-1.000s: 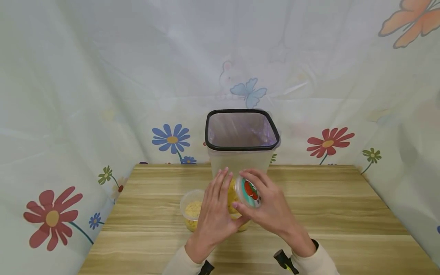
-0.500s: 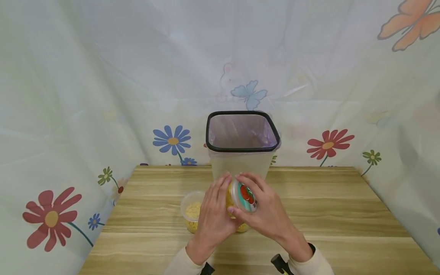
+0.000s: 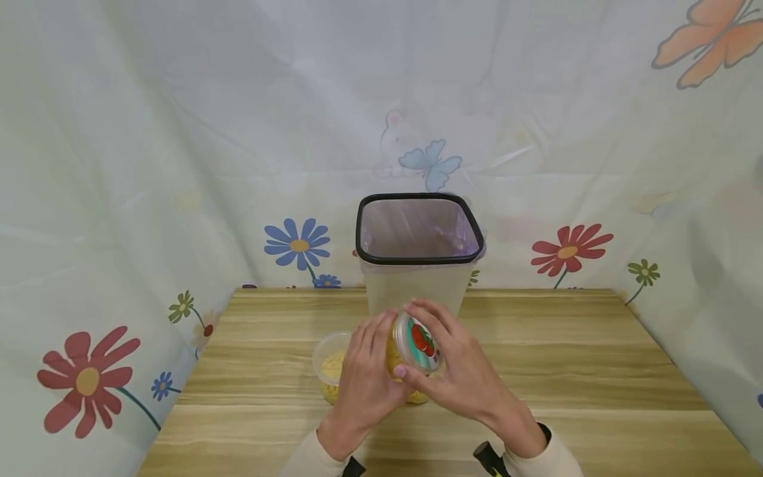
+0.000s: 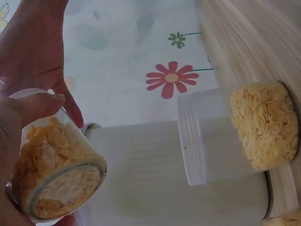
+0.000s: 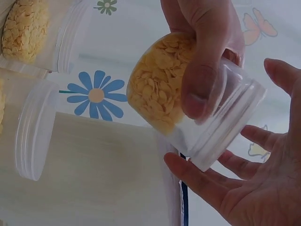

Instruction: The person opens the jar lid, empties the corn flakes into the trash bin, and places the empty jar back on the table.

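My left hand (image 3: pixel 372 387) grips a clear plastic jar (image 5: pixel 160 87) of yellow flakes by its side, tilted above the table. Its lid (image 3: pixel 417 341) carries a red fruit picture on turquoise and leans toward my right hand (image 3: pixel 465 368). Right fingers spread round that lid, with thumb and fingertips at its rim in the head view. Flakes fill the lower part of the jar, seen from beneath in the left wrist view. Another jar of flakes (image 3: pixel 330 371) stands left of my left hand. A further jar (image 3: pixel 419 397) shows partly beneath the hands.
Behind the jars stands a tall pale bin (image 3: pixel 414 281) with a black rim and a purplish liner. A wood-grain table (image 3: pixel 572 371) runs beneath everything. Flower-printed sheeting (image 3: pixel 179 132) hangs at the back and both sides.
Both hands and the held jar have shifted slightly left and down. The lid goes with them, the right fingers staying around it. Standing jars and bin keep their places.
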The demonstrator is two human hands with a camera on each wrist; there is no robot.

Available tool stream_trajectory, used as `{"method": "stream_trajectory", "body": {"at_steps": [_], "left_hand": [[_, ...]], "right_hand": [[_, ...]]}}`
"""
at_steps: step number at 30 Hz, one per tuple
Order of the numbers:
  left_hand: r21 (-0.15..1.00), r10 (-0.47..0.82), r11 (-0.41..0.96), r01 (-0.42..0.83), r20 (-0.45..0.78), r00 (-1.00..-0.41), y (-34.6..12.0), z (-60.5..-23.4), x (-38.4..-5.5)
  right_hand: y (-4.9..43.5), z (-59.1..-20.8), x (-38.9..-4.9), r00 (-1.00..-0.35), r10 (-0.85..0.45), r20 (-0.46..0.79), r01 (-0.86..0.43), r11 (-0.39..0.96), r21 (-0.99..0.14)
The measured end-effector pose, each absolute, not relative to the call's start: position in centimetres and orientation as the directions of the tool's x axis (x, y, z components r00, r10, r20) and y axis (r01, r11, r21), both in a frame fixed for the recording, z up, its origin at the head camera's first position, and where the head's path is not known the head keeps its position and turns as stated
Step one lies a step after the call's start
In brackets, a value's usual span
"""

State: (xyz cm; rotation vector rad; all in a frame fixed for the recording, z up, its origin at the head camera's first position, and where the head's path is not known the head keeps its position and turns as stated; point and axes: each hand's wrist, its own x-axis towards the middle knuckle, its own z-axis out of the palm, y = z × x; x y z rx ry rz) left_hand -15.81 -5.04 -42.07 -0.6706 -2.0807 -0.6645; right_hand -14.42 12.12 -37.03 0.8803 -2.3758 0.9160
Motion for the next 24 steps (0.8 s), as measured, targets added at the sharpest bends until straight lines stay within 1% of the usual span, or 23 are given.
{"method": "stream_trajectory", "body": {"at_steps": [4, 7, 11, 14, 18, 24], "left_hand": [[0.189, 0.231, 0.726, 0.661, 0.839, -0.493, -5.22, -42.13, -15.83], [0.16, 0.243, 0.746, 0.646, 0.839, -0.487, -5.33, -42.19, -15.82], [0.116, 0.261, 0.772, 0.625, 0.839, -0.477, -5.38, -42.36, -15.82], [0.083, 0.274, 0.782, 0.617, 0.844, -0.461, -5.36, -42.53, -15.87], [0.059, 0.288, 0.787, 0.614, 0.846, -0.45, -5.33, -42.67, -15.94], [0.054, 0.306, 0.781, 0.622, 0.836, -0.456, -5.34, -42.75, -15.94]], "right_hand": [[12.28, -36.91, -14.2, -0.711, -0.372, 0.596, -0.68, 0.581, -0.448], [12.42, -36.79, -14.14, -0.755, -0.336, 0.563, -0.636, 0.584, -0.504], [12.44, -36.69, -14.08, -0.834, -0.299, 0.464, -0.54, 0.616, -0.573], [12.3, -36.79, -14.06, -0.86, -0.291, 0.419, -0.5, 0.639, -0.585], [12.15, -36.98, -14.1, -0.862, -0.293, 0.414, -0.497, 0.649, -0.576], [12.09, -37.1, -14.1, -0.85, -0.292, 0.438, -0.515, 0.635, -0.576]]}}
